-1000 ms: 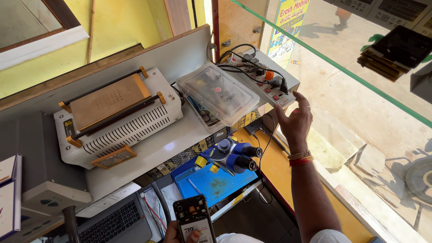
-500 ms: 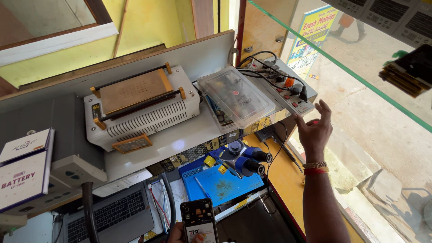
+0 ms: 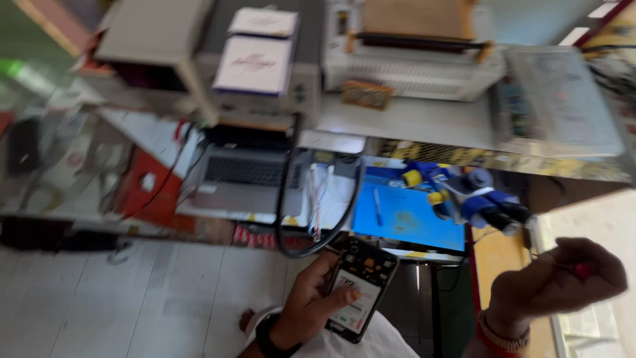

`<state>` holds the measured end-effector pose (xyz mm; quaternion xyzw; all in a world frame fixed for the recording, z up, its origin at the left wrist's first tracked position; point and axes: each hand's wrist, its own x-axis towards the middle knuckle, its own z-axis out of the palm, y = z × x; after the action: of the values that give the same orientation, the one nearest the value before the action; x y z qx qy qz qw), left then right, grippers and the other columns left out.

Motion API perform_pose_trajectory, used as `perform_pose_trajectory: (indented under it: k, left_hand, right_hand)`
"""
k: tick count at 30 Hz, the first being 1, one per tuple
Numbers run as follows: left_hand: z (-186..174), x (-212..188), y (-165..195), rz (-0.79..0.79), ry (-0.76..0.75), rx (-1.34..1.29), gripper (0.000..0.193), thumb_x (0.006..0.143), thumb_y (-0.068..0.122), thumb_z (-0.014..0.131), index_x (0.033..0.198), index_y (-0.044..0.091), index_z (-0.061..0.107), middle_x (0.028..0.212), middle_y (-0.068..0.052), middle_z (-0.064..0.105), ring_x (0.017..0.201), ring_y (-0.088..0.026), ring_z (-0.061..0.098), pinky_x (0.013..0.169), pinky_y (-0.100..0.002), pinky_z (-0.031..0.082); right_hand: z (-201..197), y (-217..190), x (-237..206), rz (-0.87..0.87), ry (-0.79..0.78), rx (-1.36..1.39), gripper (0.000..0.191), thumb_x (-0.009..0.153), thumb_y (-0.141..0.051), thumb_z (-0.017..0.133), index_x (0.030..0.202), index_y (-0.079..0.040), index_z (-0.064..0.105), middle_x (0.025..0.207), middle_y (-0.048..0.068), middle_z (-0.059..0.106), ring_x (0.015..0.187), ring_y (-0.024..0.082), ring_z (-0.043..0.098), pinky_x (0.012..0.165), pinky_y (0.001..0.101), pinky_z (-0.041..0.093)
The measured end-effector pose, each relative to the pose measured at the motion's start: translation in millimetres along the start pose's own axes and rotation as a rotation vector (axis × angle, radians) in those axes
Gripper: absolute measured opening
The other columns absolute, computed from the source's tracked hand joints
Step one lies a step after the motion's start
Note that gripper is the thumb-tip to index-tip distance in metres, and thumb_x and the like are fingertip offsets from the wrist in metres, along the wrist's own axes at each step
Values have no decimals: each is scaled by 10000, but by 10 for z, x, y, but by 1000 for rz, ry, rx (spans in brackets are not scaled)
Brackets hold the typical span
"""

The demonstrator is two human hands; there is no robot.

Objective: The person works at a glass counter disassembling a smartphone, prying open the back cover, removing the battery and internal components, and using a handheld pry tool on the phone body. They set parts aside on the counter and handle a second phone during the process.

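The left hand [image 3: 308, 308] grasps an opened phone [image 3: 358, 286] with its back off, low before the counter [image 3: 411, 122], while the blurred right hand [image 3: 553, 285] is clenched around something small and red, so the repair looks unfinished.

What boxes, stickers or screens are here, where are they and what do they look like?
Phone: held in the left hand, back opened, black with a white label patch.
Two white boxes: flat, stacked on the grey machine on the upper shelf, pinkish print on top.
Laptop: grey, under that shelf, only its keyboard shows.
Clear box: flat, far right of the shelf.
Right hand: blurred, closed, apart from these.
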<state>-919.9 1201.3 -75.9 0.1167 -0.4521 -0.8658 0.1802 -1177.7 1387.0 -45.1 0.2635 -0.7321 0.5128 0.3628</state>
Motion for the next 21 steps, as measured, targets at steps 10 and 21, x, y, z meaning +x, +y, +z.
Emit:
perform_pose_trajectory:
  k: [10,21]
  left_hand:
    - [-1663,-1812,893,288,418,7,367,981,34,691,1320,-18,559,1146,-69,717,1028,-116,679,887,-280,580]
    - [-3114,-3623,1672,411,956,-8,314,941,2,646,1241,-76,592,1066,-103,742,937,-122,701,828,-269,589]
  right_hand:
    - [962,-2488,-1957,43,-647,699,91,1099,-31,457,1186,-6,465,990,137,696,689,145,593,695,214,507]
    - [2315,-4939,-2922,-94,-1344,611,360,927,14,563,1284,23,606,842,109,669,622,191,622,602,315,513]
